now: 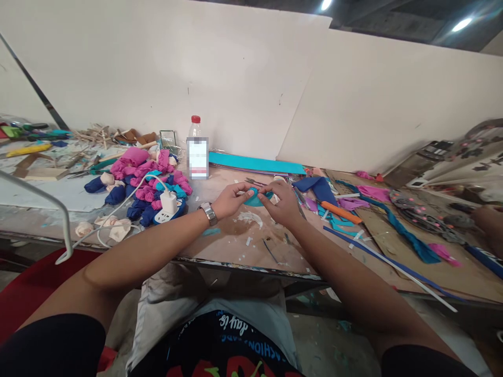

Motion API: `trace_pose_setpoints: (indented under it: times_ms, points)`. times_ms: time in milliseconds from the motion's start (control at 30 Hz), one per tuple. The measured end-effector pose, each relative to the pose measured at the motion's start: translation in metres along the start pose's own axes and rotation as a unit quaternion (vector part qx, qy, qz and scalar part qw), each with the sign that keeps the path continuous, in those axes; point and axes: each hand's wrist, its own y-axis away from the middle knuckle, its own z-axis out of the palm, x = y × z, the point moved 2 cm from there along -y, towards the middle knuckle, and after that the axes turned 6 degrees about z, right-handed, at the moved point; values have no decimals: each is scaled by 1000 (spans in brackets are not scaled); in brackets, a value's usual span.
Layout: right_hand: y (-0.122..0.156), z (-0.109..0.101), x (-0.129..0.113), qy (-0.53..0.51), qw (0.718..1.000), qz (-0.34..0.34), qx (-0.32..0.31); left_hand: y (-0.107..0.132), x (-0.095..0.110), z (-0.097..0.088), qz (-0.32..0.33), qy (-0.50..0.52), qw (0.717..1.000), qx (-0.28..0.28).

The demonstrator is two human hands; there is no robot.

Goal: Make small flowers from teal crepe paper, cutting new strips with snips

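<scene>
Between my two hands is a small piece of teal crepe paper or cloth; its exact material is hard to make out. My left hand, with a watch at the wrist, pinches its left side between thumb and finger. On its other side my right hand has thumb and fingertips closed on the upper edge. Both hands hover just over the worktable, close together. Pale glue-like smears and small scraps lie on the tabletop beneath them.
To the left, pink and navy bundles surround a white power strip and its cable. A red-capped bottle stands near the wall beside a turquoise strip. Rightward lie an orange-handled cutter, blue strips and cardboard. Another person's hand shows far right.
</scene>
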Motion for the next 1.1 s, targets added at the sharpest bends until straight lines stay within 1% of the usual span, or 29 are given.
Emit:
trace_pose_setpoints:
  times_ms: [300, 467, 567, 667, 767, 833, 967, 1033, 1100]
  points:
    - [0, 0, 1, 9, 1000, 6, -3, 1, 9, 1, 12, -17, 999, -33]
    - [0, 0, 2, 15, 1000, 15, -5, 2, 3, 2, -17, -29, 998, -48]
    - [-1, 0, 2, 16, 1000, 21, -10, 2, -1, 2, -19, -50, 997, -51]
    - [-2, 1, 2, 9, 999, 25, -20, 2, 0, 1, 10, -67, 996, -51]
    - [-3, 1, 2, 3, 999, 25, -23, 0, 3, 0, 52, -97, 993, -33]
    - [-3, 1, 3, 4, 999, 24, -21, 0, 5, -1, 60, -104, 992, -32]
    - [-2, 2, 4, 5, 1000, 18, -16, 1, 2, 1, 36, -64, 996, -51]
    - [-2, 3, 4, 5, 1000, 20, -16, 1, -1, 1, 19, -33, 998, -40]
    - [-2, 2, 4, 6, 999, 26, -17, 2, -5, 1, 3, -12, 1000, -17]
